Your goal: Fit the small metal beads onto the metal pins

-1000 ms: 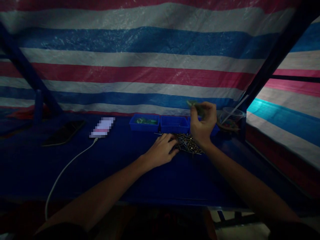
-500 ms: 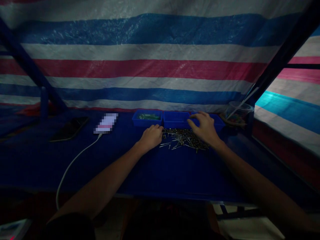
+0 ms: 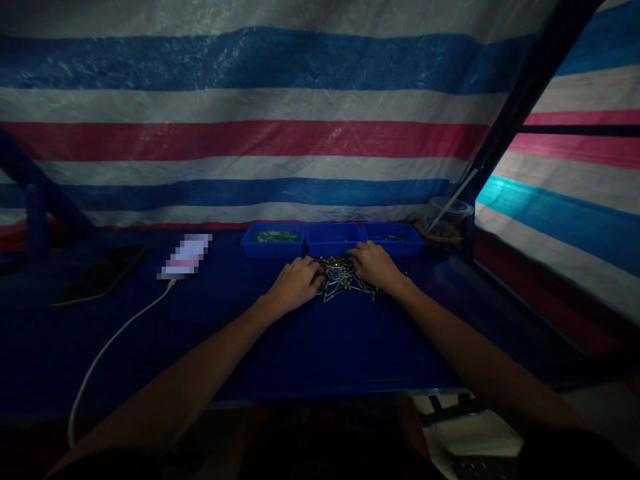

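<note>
A pile of thin, silvery metal pins with darker ends [image 3: 340, 275], perhaps rivets, lies on the blue table. At its left edge rests my left hand [image 3: 294, 284], fingers curved and thumb apart from them, touching the outer pieces. My right hand [image 3: 376, 264] lies over the pile's right side, its fingers bent loosely and apart with their tips at the pieces; its underside is hidden. Nothing held shows in either hand. Behind the pile stand three blue trays: the left tray [image 3: 273, 250] has greenish clear packets, the middle tray [image 3: 334, 247], and the right tray [image 3: 407, 248] with a few small pieces.
On the left lie a phone with a lit, blurred screen [image 3: 187, 256] and white cable [image 3: 107, 350], and a dark phone-like slab [image 3: 103, 273]. A clear plastic cup [image 3: 450, 210] with a straw stands back right. Striped tarpaulin [image 3: 250, 140] hangs behind the table [image 3: 320, 347].
My right hand has come down and left onto the pile from above its right side. The pieces are gathered more tightly between my hands. The view has turned slightly right.
</note>
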Motion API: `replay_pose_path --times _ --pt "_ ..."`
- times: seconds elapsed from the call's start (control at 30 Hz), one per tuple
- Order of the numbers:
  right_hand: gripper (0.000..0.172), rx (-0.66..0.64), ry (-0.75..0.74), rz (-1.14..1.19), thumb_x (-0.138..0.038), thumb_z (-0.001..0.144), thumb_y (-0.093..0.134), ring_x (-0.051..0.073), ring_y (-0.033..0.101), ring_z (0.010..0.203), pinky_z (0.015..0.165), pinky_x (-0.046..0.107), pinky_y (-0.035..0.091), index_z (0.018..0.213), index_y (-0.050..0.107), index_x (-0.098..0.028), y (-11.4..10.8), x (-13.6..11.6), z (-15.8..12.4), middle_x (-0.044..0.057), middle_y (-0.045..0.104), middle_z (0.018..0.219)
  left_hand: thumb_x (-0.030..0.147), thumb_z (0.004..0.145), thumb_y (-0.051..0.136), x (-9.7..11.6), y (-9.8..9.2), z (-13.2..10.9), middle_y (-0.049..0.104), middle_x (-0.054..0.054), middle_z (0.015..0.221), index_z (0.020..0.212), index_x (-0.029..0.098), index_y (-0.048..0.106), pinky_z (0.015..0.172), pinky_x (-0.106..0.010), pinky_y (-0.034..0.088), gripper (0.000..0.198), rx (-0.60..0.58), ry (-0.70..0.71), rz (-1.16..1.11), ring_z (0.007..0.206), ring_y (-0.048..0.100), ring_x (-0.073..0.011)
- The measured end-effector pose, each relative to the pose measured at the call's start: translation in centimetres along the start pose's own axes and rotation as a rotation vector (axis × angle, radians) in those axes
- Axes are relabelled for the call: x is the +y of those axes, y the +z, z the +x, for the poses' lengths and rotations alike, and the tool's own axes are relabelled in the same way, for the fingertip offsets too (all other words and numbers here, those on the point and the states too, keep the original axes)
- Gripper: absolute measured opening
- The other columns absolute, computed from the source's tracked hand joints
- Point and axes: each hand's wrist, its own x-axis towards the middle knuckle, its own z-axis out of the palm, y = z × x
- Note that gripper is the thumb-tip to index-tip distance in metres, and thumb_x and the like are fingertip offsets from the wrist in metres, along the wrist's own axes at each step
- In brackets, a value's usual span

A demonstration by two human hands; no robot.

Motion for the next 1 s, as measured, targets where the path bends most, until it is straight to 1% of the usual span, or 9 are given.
replay_pose_path --times 0.13,0.27,0.33,0.5,0.57,0.7,0.9,1.0 --pt "0.023 -0.025 0.052 0.012 -0.022 0.090 0.045 0.022 0.054 0.093 0.083 0.032 0.039 0.100 0.065 -0.017 -0.08 -0.07 0.08 0.009 0.065 0.100 0.033 0.091 0.045 0.24 -0.01 -0.03 0.060 -0.008 0.108 0.102 0.018 0.060 0.083 -0.040 0.045 0.025 -0.011 -0.009 -0.012 0.101 0.054 -0.0261" --pt "0.020 -0.048 0.107 0.013 -0.018 0.087 0.046 0.022 0.055 0.093 0.081 0.032 0.040 0.091 0.065 -0.015 -0.06 -0.06 0.20 0.010 0.065 0.098 0.034 0.090 0.045 0.14 0.06 0.04 0.060 -0.008 0.110 0.104 0.019 0.060 0.084 -0.041 0.045 0.025 -0.023 -0.024 -0.033 0.102 0.054 -0.0262" --pt "0.020 -0.051 0.124 0.013 -0.017 0.087 0.045 0.022 0.055 0.094 0.081 0.032 0.040 0.090 0.065 -0.015 0.06 -0.06 0.24 0.011 0.065 0.099 0.035 0.090 0.045 0.09 0.10 0.05 0.060 -0.007 0.110 0.103 0.020 0.060 0.084 -0.041 0.045 0.025 -0.021 -0.033 -0.045 0.103 0.054 -0.0262" --pt "0.021 -0.067 0.181 0.043 -0.027 0.087 0.048 0.022 0.056 0.095 0.078 0.033 0.042 0.097 0.064 -0.018 0.32 -0.01 0.28 0.009 0.064 0.103 0.035 0.090 0.046 -0.11 0.28 0.08 0.061 -0.006 0.108 0.101 0.020 0.061 0.083 -0.041 0.045 0.024 -0.004 -0.038 -0.067 0.101 0.054 -0.0257" --pt "0.020 -0.065 0.198 0.056 -0.028 0.087 0.049 0.023 0.057 0.094 0.076 0.033 0.043 0.098 0.063 -0.020 0.34 0.00 0.28 0.008 0.064 0.101 0.035 0.089 0.046 -0.20 0.33 0.13 0.061 -0.006 0.106 0.100 0.020 0.061 0.083 -0.040 0.045 0.024 -0.003 -0.038 -0.070 0.101 0.054 -0.0254" --pt "0.017 -0.045 0.199 0.079 -0.026 0.087 0.048 0.023 0.057 0.093 0.072 0.032 0.043 0.095 0.063 -0.020 0.25 -0.09 0.18 0.007 0.065 0.099 0.034 0.089 0.047 -0.26 0.28 0.23 0.062 -0.006 0.105 0.100 0.021 0.062 0.086 -0.039 0.044 0.023 0.004 -0.032 -0.084 0.099 0.055 -0.0239" --pt "0.017 -0.024 0.170 0.118 -0.018 0.087 0.046 0.022 0.057 0.094 0.074 0.030 0.042 0.087 0.062 -0.017 0.24 -0.44 -0.18 0.009 0.065 0.097 0.032 0.089 0.047 -0.05 0.16 0.24 0.064 -0.006 0.102 0.096 0.020 0.063 0.086 -0.039 0.045 0.021 0.016 -0.028 -0.114 0.097 0.057 -0.0231" --pt "0.016 -0.025 0.166 0.141 -0.018 0.086 0.047 0.020 0.056 0.091 0.074 0.029 0.041 0.089 0.062 -0.017 0.38 -0.34 -0.33 0.008 0.065 0.094 0.031 0.089 0.047 0.02 0.13 0.21 0.065 -0.005 0.101 0.096 0.020 0.063 0.085 -0.038 0.045 0.020 0.029 -0.016 -0.127 0.096 0.058 -0.0223"
